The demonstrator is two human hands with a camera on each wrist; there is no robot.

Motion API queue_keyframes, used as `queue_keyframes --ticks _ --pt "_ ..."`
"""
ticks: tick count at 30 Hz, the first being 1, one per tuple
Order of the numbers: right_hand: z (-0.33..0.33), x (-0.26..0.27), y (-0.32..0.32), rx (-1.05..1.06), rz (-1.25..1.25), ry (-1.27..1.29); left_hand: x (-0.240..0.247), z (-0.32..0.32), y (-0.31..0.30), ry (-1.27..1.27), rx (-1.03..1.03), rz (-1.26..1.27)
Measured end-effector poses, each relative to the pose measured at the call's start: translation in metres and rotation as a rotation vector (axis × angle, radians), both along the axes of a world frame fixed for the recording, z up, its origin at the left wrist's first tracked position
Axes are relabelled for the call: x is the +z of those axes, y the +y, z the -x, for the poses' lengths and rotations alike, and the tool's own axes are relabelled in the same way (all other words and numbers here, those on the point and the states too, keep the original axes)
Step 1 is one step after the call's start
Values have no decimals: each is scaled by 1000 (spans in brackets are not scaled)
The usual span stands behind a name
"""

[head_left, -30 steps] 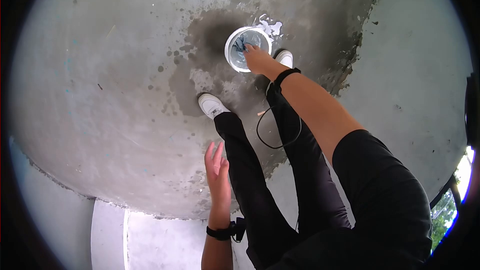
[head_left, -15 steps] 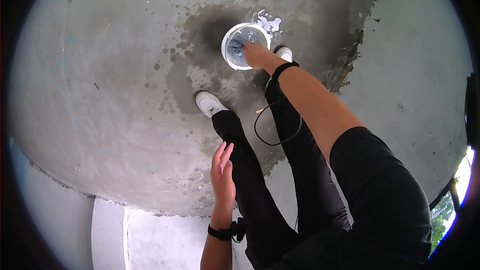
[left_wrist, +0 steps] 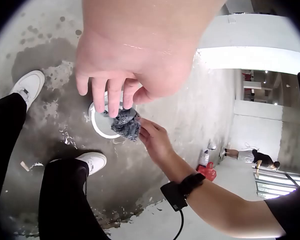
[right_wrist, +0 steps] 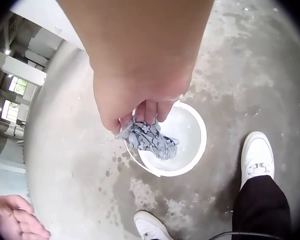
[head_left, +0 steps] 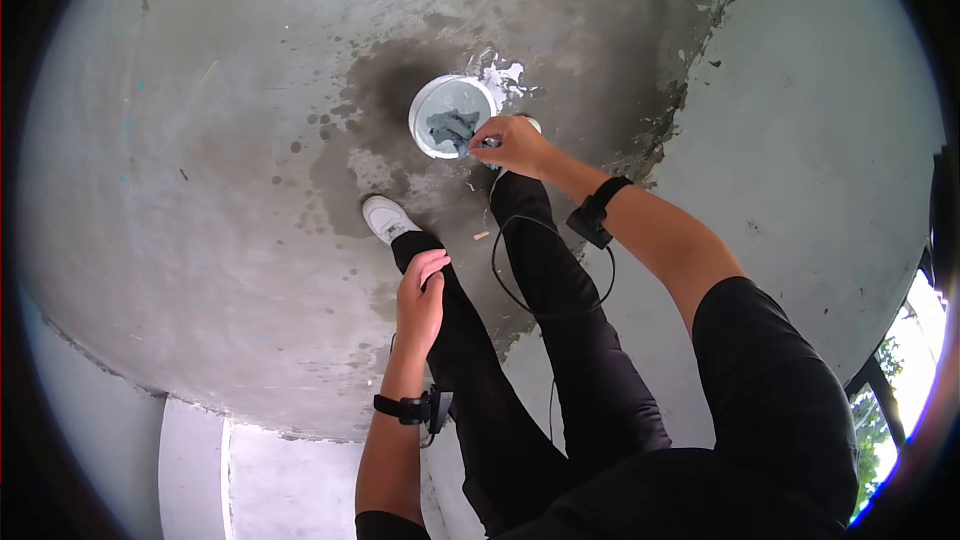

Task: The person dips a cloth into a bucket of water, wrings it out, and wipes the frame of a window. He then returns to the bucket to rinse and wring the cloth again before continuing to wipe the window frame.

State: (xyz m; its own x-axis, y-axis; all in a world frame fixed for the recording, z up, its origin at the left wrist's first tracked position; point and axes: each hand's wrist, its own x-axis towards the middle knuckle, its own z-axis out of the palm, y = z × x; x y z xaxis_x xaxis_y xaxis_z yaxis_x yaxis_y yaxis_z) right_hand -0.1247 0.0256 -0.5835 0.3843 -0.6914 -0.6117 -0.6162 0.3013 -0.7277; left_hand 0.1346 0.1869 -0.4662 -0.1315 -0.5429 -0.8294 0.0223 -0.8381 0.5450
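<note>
A wet grey cloth [head_left: 452, 128] with a dark pattern hangs bunched over the white bucket [head_left: 415, 110] on the floor. My right hand [head_left: 515, 145] pinches its upper end between thumb and fingers at the bucket's near side. In the right wrist view the cloth [right_wrist: 149, 140] dangles below the fingertips, overlapping the bucket's rim [right_wrist: 204, 137] and the pale water inside. My left hand [head_left: 420, 302] holds nothing and hovers by the left shin, fingers loosely bent. The left wrist view shows that hand [left_wrist: 132, 65] with fingers spread, the cloth [left_wrist: 126, 124] beyond them.
White shoes [head_left: 388, 218] stand close to the bucket on wet, stained concrete. A black cable [head_left: 500, 275] loops by the right leg. White splashes [head_left: 505, 78] lie beside the bucket. Farther off are a red bag [left_wrist: 206, 171] and another person [left_wrist: 262, 159].
My right hand has risen out of the bucket, bringing the cloth up and toward me. My left hand has shifted slightly up and left in the head view.
</note>
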Motion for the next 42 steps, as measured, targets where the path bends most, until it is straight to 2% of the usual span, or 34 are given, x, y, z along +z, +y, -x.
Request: queue_keyframes --ticks 1,2,6,10,12,16,18,22,27,28,29,32,34,37,39,40,42 --pt "0 9 -1 -121 -109 -38 -5 6 -3 20 4 -32" --pt "0 13 0 -212 -117 -132 -14 11 -4 26 13 -12" --pt "-4 32 0 -343 -261 -267 -51 31 -11 -23 -9 -14" --pt "-7 32 -1 -249 -187 -255 -75 46 -25 -24 62 -30" --pt "-4 30 -6 -131 -141 -166 -84 51 -30 4 109 -36" --pt "1 15 -16 -111 -159 -187 -91 64 -32 15 156 -60" --pt "0 8 -18 -316 -316 -182 -90 68 -31 6 157 -63" --pt "-2 -13 -20 -297 -278 -124 -74 78 -24 39 186 -71" --pt "1 -37 -39 -68 -25 9 -62 81 -6 38 195 -68" --pt "-1 -39 -42 91 91 93 -59 79 -1 30 203 -66" --pt "-4 -41 -43 94 95 89 -57 80 2 49 228 -76" --pt "-16 -35 -51 335 79 -39 -62 82 10 98 279 -87" --pt "-20 -40 -47 322 74 -38 -63 86 14 135 309 -108" --pt "-17 -75 -41 278 139 -54 -58 87 3 70 267 -110" --pt "-10 -106 -35 580 109 13 -47 91 -7 66 207 -84" --pt "-9 -107 -33 621 96 47 -47 94 -8 61 176 -23" --pt "-12 -119 -28 572 148 49 -37 94 -12 30 67 -4"
